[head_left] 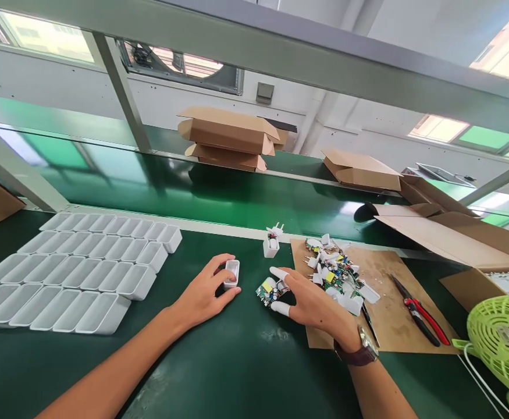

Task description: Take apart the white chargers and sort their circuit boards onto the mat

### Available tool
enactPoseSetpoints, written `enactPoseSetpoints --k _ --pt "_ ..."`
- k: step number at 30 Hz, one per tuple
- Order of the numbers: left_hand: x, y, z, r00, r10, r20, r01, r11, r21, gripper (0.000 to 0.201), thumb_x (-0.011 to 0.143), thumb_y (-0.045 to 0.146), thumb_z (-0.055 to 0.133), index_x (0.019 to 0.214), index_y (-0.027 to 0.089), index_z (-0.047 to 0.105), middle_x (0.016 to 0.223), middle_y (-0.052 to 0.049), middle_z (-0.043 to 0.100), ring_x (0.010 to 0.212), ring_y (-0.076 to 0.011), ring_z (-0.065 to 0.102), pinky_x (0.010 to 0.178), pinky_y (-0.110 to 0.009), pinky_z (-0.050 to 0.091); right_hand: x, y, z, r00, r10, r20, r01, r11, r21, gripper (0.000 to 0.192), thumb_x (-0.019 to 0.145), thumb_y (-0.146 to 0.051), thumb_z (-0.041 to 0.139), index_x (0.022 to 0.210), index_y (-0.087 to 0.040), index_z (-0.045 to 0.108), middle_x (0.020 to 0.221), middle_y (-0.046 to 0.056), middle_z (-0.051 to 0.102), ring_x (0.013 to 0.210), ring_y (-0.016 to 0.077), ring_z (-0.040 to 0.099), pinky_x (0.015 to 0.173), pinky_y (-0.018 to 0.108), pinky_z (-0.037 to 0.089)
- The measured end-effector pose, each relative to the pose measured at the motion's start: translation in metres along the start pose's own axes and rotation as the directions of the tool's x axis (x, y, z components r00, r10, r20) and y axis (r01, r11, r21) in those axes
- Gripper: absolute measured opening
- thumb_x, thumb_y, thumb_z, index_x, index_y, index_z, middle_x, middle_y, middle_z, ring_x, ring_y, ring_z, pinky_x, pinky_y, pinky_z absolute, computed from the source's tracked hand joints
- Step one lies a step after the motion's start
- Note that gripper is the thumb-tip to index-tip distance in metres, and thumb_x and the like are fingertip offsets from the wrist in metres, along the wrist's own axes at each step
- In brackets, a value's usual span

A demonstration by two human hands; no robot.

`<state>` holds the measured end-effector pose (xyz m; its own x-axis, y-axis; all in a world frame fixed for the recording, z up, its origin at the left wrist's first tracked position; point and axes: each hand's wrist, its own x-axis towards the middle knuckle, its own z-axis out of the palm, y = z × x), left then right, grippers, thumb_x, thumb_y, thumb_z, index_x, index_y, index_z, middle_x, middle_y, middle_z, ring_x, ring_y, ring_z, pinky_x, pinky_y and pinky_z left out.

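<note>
My left hand [210, 288] grips a small white plastic case [234, 266] by its sides, its open top facing up. My right hand [309, 297], with white finger covers on thumb and a finger, holds a green circuit board [266, 290] just above or on the table. Beyond and between the hands, a white case [271, 249] stands upright with a plug-pronged part sticking out of it. To the right lies a pile of circuit boards [335, 273] with white plug pieces. Several rows of open white cases [101, 273] stand on the left.
Brown cardboard [394, 297] lies under the pile and carries red-and-black pliers [420, 311] and a thin black tool [370, 326]. A green fan [502, 343] stands at right. Open cartons [459, 233] lie behind it. A green conveyor belt [237, 195] runs along the back under a metal frame.
</note>
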<state>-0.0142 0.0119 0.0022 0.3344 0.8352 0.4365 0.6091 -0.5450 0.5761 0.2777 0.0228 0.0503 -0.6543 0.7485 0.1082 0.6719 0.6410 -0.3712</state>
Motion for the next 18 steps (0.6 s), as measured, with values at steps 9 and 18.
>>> enactPoseSetpoints --k 9,18 --pt "-0.002 0.000 0.001 0.999 0.027 -0.024 -0.026 0.999 0.018 0.008 0.096 0.029 0.063 0.096 0.021 0.063 0.138 -0.012 0.054 0.104 -0.0198 0.066 0.089 -0.035 0.061 -0.004 -0.002 -0.004 0.999 -0.022 0.042 0.022 1.000 0.009 0.062 0.079 -0.003 0.062 0.137 -0.022 0.050 0.141 0.013 0.054 0.128 0.0330 0.053 0.106 0.055 0.050" --pt "0.001 0.001 0.001 0.997 0.062 -0.035 -0.061 0.998 0.026 0.008 0.096 0.029 0.063 0.095 0.021 0.062 0.137 -0.012 0.054 0.102 -0.0189 0.067 0.088 -0.035 0.061 -0.006 -0.005 -0.011 0.998 -0.037 -0.043 0.036 0.999 -0.021 0.054 0.078 0.001 0.061 0.126 -0.023 0.055 0.133 0.013 0.056 0.122 0.0321 0.056 0.098 0.053 0.055"
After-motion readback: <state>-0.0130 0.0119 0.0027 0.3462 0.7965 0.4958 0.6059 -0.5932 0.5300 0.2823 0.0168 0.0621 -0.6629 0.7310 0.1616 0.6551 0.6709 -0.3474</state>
